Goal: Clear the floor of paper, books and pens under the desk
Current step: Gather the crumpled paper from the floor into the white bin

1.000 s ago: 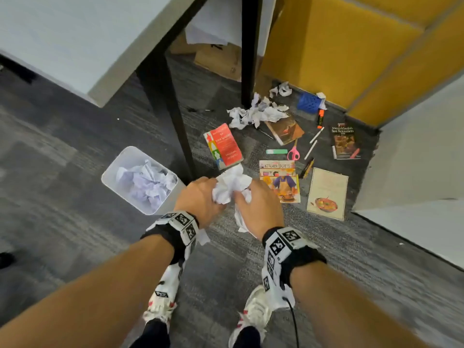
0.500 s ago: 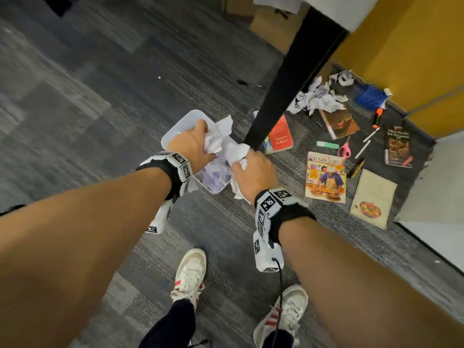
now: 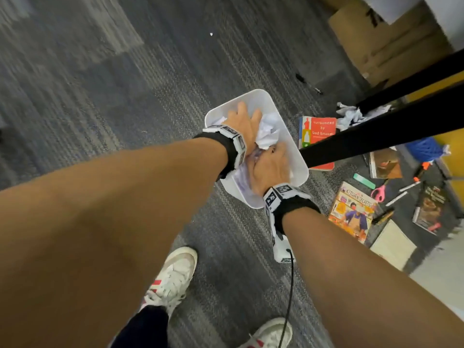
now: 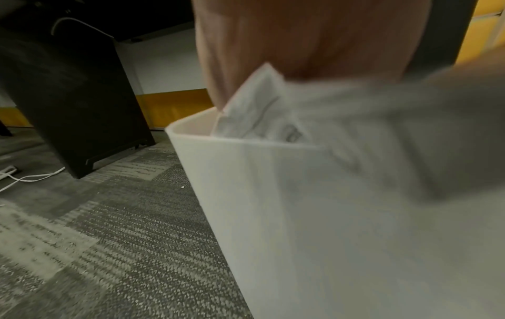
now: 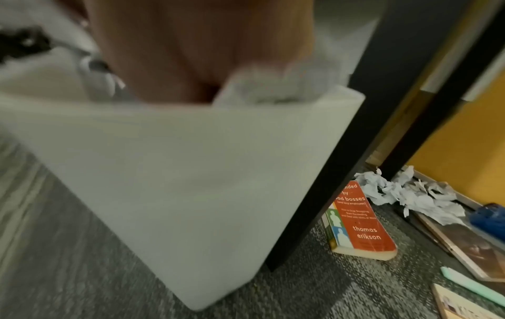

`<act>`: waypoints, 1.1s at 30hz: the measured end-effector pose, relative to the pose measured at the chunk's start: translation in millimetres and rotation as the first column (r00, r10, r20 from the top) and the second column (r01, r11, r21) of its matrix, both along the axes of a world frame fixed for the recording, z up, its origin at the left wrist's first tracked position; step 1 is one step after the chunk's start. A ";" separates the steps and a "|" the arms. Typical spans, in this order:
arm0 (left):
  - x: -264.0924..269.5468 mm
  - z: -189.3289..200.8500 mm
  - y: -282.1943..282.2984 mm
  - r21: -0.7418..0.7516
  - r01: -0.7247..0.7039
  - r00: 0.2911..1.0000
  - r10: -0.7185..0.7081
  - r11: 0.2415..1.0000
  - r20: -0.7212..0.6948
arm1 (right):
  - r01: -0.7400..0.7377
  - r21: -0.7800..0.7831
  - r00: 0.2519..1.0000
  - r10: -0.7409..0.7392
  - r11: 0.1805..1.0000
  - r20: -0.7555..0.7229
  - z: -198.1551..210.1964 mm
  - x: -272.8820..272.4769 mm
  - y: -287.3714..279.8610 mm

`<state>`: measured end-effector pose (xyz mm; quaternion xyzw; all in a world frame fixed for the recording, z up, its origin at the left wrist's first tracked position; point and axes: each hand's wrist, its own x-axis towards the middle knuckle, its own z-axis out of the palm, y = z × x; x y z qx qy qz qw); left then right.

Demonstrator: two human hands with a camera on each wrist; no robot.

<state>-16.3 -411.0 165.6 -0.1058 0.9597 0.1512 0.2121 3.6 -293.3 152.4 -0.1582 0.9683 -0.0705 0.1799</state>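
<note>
A white bin [image 3: 253,92] stands on the grey carpet beside the black desk leg [image 3: 376,136]. Both my hands are inside it, pressing down on crumpled white paper [image 3: 268,131]. My left hand [image 3: 242,121] lies at the far side with its fingers spread over the paper. My right hand [image 3: 270,167] presses flat at the near side. In the left wrist view the paper [image 4: 256,112] pokes up under my palm at the bin [image 4: 300,215] rim. More crumpled paper [image 3: 349,116], a red book [image 3: 317,129], a cookbook [image 3: 351,212] and pens [image 3: 396,198] lie under the desk.
Pink scissors [image 3: 379,193], a green marker [image 3: 364,181], a blue basket [image 3: 424,146] and more books lie on the floor to the right. A cardboard box [image 3: 384,38] sits at the back. My shoes [image 3: 173,280] stand near the bin. A yellow partition closes off the right side.
I carried the wad of paper left from above the books to the bin, and both hands have now gone down into it and press the paper in.
</note>
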 end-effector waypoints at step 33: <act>115.2 152.6 104.7 0.201 -0.020 0.997 0.005 0.979 0.072 | 0.293 -0.129 0.956 -0.289 0.948 0.046 172.2 65.0 154.9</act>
